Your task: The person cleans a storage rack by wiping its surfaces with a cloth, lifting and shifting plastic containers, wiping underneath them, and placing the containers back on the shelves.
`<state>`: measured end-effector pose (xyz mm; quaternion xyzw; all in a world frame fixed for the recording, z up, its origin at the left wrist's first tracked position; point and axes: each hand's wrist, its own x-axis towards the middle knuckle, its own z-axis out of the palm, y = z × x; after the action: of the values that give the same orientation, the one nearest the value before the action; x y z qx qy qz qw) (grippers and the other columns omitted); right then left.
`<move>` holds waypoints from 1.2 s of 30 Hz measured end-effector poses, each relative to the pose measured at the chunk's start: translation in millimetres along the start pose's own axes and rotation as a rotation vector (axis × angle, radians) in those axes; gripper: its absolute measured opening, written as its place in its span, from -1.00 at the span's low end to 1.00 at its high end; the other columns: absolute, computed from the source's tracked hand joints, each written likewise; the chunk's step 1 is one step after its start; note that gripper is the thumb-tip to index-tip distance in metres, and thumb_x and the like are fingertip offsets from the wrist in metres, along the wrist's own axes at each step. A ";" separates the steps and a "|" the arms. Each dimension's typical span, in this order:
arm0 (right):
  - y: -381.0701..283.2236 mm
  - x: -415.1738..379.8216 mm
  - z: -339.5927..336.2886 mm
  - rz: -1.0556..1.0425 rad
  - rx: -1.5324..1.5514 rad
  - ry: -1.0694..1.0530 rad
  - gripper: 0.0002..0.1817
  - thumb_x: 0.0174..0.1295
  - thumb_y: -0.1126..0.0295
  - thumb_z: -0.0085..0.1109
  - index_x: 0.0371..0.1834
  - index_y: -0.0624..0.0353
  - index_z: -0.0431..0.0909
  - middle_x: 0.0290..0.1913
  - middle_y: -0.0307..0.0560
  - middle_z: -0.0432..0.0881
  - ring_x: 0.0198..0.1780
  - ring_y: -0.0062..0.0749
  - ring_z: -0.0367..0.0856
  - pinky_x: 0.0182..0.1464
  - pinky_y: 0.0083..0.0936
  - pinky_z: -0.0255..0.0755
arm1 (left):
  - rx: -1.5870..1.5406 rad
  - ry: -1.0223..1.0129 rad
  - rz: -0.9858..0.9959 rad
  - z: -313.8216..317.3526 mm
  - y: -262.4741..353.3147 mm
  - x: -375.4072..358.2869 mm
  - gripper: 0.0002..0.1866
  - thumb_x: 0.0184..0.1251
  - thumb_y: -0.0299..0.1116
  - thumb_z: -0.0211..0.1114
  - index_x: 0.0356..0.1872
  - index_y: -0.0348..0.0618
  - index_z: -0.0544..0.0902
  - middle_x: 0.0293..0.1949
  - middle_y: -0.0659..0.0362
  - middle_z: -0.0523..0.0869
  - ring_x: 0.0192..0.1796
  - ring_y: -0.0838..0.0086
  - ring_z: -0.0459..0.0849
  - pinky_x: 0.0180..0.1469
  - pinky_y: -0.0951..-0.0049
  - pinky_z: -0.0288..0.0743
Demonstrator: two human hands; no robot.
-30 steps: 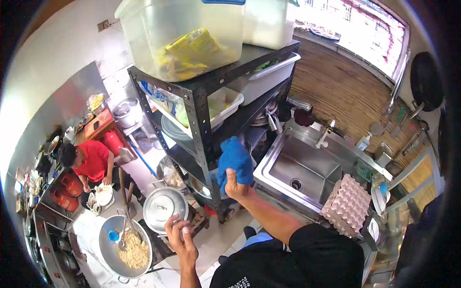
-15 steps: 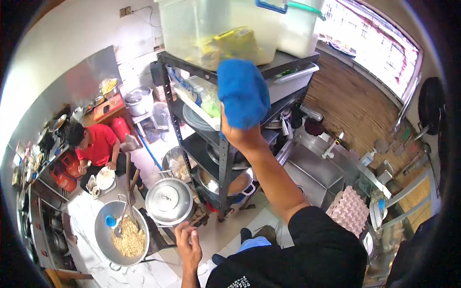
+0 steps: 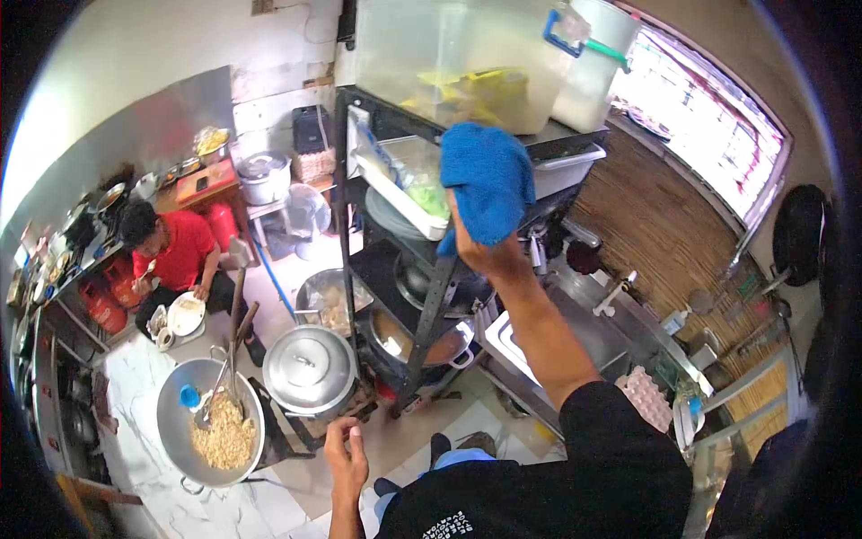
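Observation:
A blue cloth (image 3: 489, 184) is bunched in my right hand (image 3: 489, 256), which is raised in front of the black metal shelf rack (image 3: 431, 305). The cloth overlaps the edge of the top shelf, just below a large clear plastic bin (image 3: 449, 58) with yellow packets inside. Behind my wrist, a white tray (image 3: 404, 193) holding something green sits one level down. My left hand (image 3: 346, 456) hangs low near my body, fingers loosely curled and apart from the thumb, with nothing in it. Close by it stands a lidded metal pot (image 3: 310, 370).
A person in a red shirt (image 3: 184, 251) sits at the left, holding a plate (image 3: 187, 313). On the floor nearby is a wide pan (image 3: 171, 440) of pale food with long-handled tools. To the right are a steel sink (image 3: 575, 314) and egg trays (image 3: 645, 398).
The view has shifted, and the rack shows farther right. My right hand with the cloth has moved right along the shelf edge. The seated person's hand has risen with a utensil.

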<state>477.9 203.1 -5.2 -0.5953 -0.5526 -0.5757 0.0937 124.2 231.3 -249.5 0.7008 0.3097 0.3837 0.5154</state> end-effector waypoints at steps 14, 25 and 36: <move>-162.1 -165.5 -36.6 0.693 0.974 -0.377 -0.67 0.53 0.39 -0.11 0.26 0.18 0.47 0.07 -0.04 0.63 0.06 -0.33 0.63 0.20 -0.45 0.47 | 0.017 -0.009 -0.062 -6.6 -17.1 -21.2 -0.83 0.48 -0.38 0.17 -0.19 -0.28 0.63 -0.24 0.09 0.70 -0.22 0.39 0.65 -0.16 0.39 0.54; -223.7 -124.7 -58.6 -0.019 2.031 -1.485 -0.60 0.51 0.08 0.05 0.04 0.22 0.61 -0.14 -0.09 0.69 -0.06 -0.42 0.54 0.14 -0.36 0.41 | -0.275 0.062 -0.139 -13.7 56.6 -5.8 -0.23 0.50 0.20 -0.05 0.46 -0.24 0.34 0.46 0.01 0.38 0.53 0.24 0.27 0.55 0.10 0.04; -307.5 -28.3 -60.4 -0.593 2.009 -1.700 -0.28 0.47 -0.24 -0.10 -0.34 0.32 0.63 -0.46 -0.07 0.64 -0.41 -0.37 0.57 -0.30 -0.26 0.43 | -0.288 0.300 -0.447 -85.5 21.8 -121.5 -0.48 0.44 0.08 0.26 -0.09 -0.29 0.69 -0.36 0.32 0.65 -0.31 0.63 0.55 -0.24 0.59 0.40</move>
<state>215.0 256.6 -169.6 -0.2982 -0.7251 0.6207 -0.0100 -10.7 165.9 -240.3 0.4706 0.4711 0.3999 0.6298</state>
